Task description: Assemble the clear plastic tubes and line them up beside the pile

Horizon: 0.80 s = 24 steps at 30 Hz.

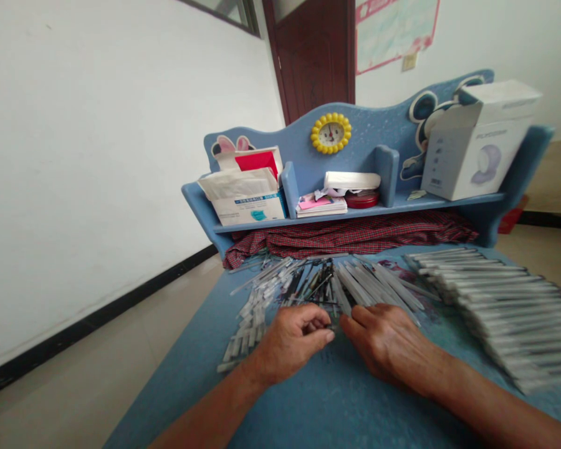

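My left hand (298,342) is curled just above the blue tabletop, thumb and fingertips brought close together. Any small thing in that pinch is too blurred to name. Close beside it, my right hand (386,340) is bent with its fingertips down at the near ends of a fan of whitish translucent tubes (362,284); what those fingers grip is hidden. Thin dark pen-like sticks (311,280) lie in a heap beyond my left hand. Short whitish pieces (250,321) lie in rows to its left.
A large layered stack of pen-like sticks (509,312) covers the right side of the table (308,411). Checked cloth (355,237) is bunched under a blue shelf (243,226). The shelf holds a mask box (250,209), a white carton (481,143) and a yellow flower-shaped clock (331,133).
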Each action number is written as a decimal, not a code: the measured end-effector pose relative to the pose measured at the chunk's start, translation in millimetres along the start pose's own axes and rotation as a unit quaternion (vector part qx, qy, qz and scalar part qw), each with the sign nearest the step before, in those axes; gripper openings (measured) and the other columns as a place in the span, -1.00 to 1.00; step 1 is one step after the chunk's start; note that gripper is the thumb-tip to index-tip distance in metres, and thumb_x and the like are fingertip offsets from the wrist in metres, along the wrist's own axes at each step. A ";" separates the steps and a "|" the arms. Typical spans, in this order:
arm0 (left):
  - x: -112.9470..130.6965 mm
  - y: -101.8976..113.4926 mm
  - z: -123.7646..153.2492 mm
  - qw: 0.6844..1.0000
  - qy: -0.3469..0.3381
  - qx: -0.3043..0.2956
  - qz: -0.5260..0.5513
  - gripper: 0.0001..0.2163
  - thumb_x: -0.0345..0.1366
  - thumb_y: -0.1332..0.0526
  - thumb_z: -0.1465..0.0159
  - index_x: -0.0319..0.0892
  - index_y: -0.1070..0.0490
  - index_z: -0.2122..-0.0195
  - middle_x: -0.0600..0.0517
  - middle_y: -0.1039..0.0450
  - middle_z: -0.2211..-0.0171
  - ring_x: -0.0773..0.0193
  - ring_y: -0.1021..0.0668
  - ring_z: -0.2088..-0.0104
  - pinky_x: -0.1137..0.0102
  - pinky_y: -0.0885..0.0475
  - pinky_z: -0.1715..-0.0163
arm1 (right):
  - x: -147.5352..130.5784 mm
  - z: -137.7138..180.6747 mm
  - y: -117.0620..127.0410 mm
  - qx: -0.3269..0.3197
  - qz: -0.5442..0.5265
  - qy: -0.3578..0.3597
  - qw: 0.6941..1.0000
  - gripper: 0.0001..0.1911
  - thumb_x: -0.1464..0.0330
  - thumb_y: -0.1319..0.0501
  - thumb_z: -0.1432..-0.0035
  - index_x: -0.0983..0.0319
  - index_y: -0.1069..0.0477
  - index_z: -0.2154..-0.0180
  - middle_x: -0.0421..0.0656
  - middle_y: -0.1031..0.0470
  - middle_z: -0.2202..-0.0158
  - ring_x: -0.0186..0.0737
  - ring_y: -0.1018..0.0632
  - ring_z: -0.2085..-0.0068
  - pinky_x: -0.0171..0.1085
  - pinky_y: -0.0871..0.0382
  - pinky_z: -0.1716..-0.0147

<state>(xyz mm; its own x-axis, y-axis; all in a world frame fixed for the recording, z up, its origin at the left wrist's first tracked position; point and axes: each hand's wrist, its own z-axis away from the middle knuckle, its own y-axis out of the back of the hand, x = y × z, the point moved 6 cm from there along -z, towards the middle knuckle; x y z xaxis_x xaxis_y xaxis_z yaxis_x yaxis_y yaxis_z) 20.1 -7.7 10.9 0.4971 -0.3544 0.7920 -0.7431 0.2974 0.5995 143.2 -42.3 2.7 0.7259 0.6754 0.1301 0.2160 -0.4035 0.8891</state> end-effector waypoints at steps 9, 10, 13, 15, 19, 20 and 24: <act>-4.3 0.6 0.6 0.999 0.035 -0.021 -0.012 -0.80 -0.24 -0.15 -0.14 -0.26 -0.38 0.53 0.14 -0.26 0.66 0.44 -0.32 0.63 0.52 -0.21 0.60 | 0.9 -0.4 0.7 0.006 0.007 0.003 1.000 -0.93 0.48 -0.03 -0.15 0.20 -0.22 0.32 -0.23 -0.33 0.50 -0.30 -0.34 0.55 -0.25 0.03 0.54; -3.7 0.2 0.4 0.999 0.032 -0.023 -0.011 -0.82 -0.26 -0.16 -0.14 -0.26 -0.38 0.53 0.14 -0.25 0.67 0.44 -0.32 0.63 0.53 -0.20 0.61 | 0.8 -0.3 0.7 0.006 0.007 0.003 1.000 -0.92 0.48 -0.04 -0.14 0.20 -0.22 0.32 -0.24 -0.33 0.50 -0.29 -0.34 0.55 -0.25 0.03 0.54; -0.5 0.7 -0.4 1.000 0.010 -0.009 -0.008 -0.92 -0.35 -0.20 -0.08 -0.26 -0.40 0.50 0.15 -0.28 0.63 0.45 -0.33 0.59 0.54 -0.22 0.57 | 1.0 0.4 -0.8 0.002 0.006 -0.002 1.000 -0.92 0.48 -0.05 -0.13 0.19 -0.22 0.33 -0.25 -0.33 0.49 -0.28 -0.34 0.55 -0.25 0.04 0.54; 0.5 1.9 -0.7 1.000 -0.002 0.004 -0.007 -0.94 -0.39 -0.23 -0.03 -0.26 -0.42 0.46 0.14 -0.31 0.59 0.44 -0.34 0.54 0.54 -0.25 0.51 | 1.3 0.9 -2.4 -0.002 0.005 -0.005 1.000 -0.93 0.47 -0.06 -0.14 0.18 -0.22 0.33 -0.25 -0.33 0.49 -0.27 -0.34 0.55 -0.25 0.04 0.54; -3.3 2.7 -0.4 1.000 0.012 0.003 -0.010 -0.85 -0.28 -0.27 -0.03 -0.26 -0.42 0.41 0.13 -0.33 0.57 0.42 -0.34 0.54 0.53 -0.26 0.52 | 1.8 1.0 -3.5 -0.004 0.005 -0.009 1.000 -0.94 0.46 -0.06 -0.14 0.18 -0.22 0.34 -0.25 -0.33 0.50 -0.27 -0.33 0.55 -0.25 0.05 0.54; -4.4 2.3 -0.2 1.000 0.018 -0.004 -0.015 -0.84 -0.24 -0.24 -0.07 -0.26 -0.42 0.45 0.12 -0.31 0.59 0.42 -0.34 0.55 0.53 -0.25 0.54 | 1.8 0.7 -3.1 -0.003 0.006 -0.008 1.000 -0.93 0.47 -0.05 -0.14 0.19 -0.22 0.34 -0.25 -0.33 0.50 -0.27 -0.33 0.55 -0.24 0.05 0.53; -4.2 0.3 1.0 0.999 0.016 -0.024 -0.034 -0.79 -0.26 -0.15 -0.14 -0.25 -0.37 0.57 0.14 -0.23 0.68 0.44 -0.30 0.61 0.54 -0.20 0.60 | 1.3 0.1 -0.4 0.001 0.009 -0.004 1.000 -0.93 0.48 -0.04 -0.15 0.20 -0.22 0.33 -0.24 -0.33 0.49 -0.29 -0.33 0.55 -0.25 0.06 0.53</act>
<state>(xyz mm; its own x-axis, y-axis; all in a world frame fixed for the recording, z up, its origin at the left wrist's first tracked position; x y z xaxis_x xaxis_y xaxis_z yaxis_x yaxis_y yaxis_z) 17.3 -7.0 7.7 0.5603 -0.3471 0.7520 -0.6853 0.3156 0.6563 144.2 -41.4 2.5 0.7346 0.6633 0.1426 0.2045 -0.4169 0.8856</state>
